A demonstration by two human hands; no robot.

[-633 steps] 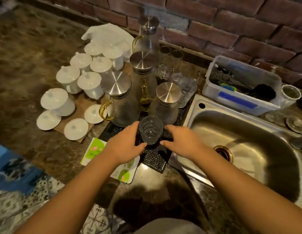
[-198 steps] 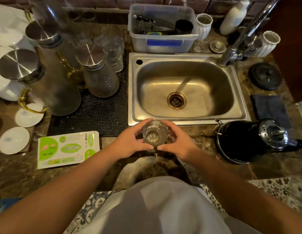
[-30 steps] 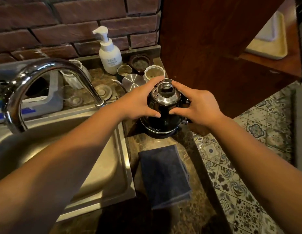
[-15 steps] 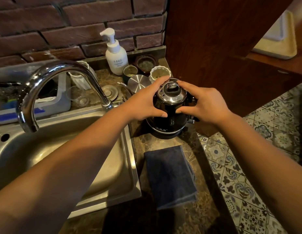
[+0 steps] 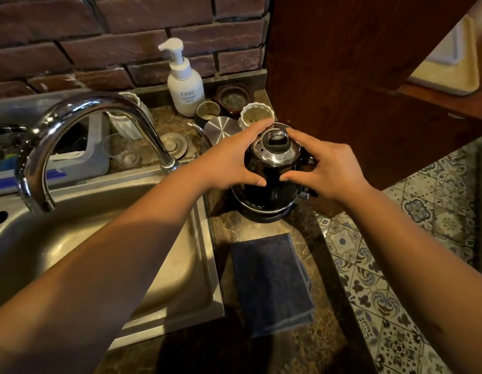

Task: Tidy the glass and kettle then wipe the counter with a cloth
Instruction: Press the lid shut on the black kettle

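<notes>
The black kettle (image 5: 272, 190) with a steel lid stands upright on its base on the brown stone counter (image 5: 329, 265), right of the sink. My left hand (image 5: 229, 160) grips its left side and my right hand (image 5: 331, 171) grips its right side, thumbs almost meeting at the front. A folded dark blue cloth (image 5: 272, 284) lies flat on the counter just in front of the kettle. A clear glass (image 5: 124, 152) stands behind the tap, near the plastic tub.
The steel sink (image 5: 191, 276) and curved tap (image 5: 80, 114) fill the left. A white soap pump bottle (image 5: 184, 87), small cups, a round steel lid (image 5: 221, 129) and a plastic tub (image 5: 91, 157) line the brick wall. A wooden panel rises right of the kettle; patterned floor lies beyond the counter edge.
Over the last second both hands have stayed on the kettle, which stands in the same spot. Earlier the hands held a glass over the counter by the sink.
</notes>
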